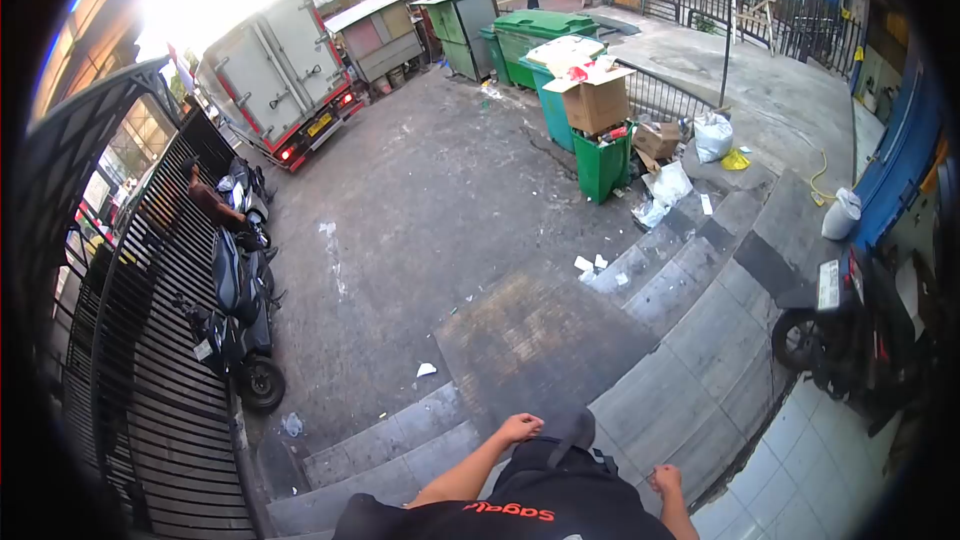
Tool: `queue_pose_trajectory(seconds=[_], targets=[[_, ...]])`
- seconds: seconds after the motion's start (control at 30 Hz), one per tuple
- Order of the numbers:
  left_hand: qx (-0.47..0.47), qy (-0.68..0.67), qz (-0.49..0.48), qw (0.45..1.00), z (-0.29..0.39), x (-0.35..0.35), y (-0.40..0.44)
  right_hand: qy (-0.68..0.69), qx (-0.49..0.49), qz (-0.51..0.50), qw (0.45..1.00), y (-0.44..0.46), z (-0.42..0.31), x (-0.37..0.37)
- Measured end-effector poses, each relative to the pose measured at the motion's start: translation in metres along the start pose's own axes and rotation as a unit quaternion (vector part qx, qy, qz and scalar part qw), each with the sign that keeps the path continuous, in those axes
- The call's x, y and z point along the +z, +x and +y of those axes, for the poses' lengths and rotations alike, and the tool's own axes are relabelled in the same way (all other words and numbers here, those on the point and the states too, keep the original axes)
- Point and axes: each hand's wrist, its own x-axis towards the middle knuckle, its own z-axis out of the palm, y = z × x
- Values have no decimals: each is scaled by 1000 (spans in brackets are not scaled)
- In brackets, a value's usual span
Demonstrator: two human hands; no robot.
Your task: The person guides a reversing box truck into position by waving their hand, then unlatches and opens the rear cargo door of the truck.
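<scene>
My left hand [521,428] and right hand [665,480] are loosely closed above the edges of the steps [400,432]; open pavement [420,210] lies between motorbikes [232,280] and bins [603,170].

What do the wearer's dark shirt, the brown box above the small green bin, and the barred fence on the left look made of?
Dark shirt: matt fabric, perhaps cotton; it drapes softly and carries red lettering.
Brown box: dull cardboard, judging by its spread flaps.
Barred fence: probably dark-painted metal, given its slim, regular bars.
</scene>
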Motion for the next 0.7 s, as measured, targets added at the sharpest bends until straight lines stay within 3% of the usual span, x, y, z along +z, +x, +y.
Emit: queue_pose_trajectory(seconds=[0.1, 0.17, 0.2, 0.23, 0.27, 0.3, 0.37, 0.43, 0.5, 0.63, 0.7], targets=[[6, 29, -44, 999, 56, 39, 53, 65, 34, 0, 997, 33, -62, -18], [-42, 79, -55, 994, 75, 58, 92, 85, 38, -11, 996, 46, -99, -44], [-38, 79, -54, 995, 86, 68, 110, 6, -17, -6, 1000, 48, -124, -58], [-70, 73, 5, 995, 92, 73, 125, -70, -69, -1, 995, 55, -145, -67], [-105, 67, 63, 990, 98, 77, 134, -106, -80, -30, 991, 86, -145, -82], [-115, 64, 61, 989, 98, 82, 144, -112, -71, -33, 991, 96, -155, -101], [-172, 158, 54, 971, 115, 90, 172, 25, 13, -52, 998, 126, -187, -141], [-163, 165, 58, 971, 155, 113, 191, 91, -41, 21, 995, 157, -221, -184], [-106, 149, 47, 982, 209, 138, 198, 173, -44, 29, 983, 173, -258, -222], [-59, 76, 31, 995, 302, 189, 238, 180, -28, 60, 981, 213, -305, -261], [-40, 62, 35, 997, 332, 209, 252, 125, 5, 16, 992, 233, -319, -269]])
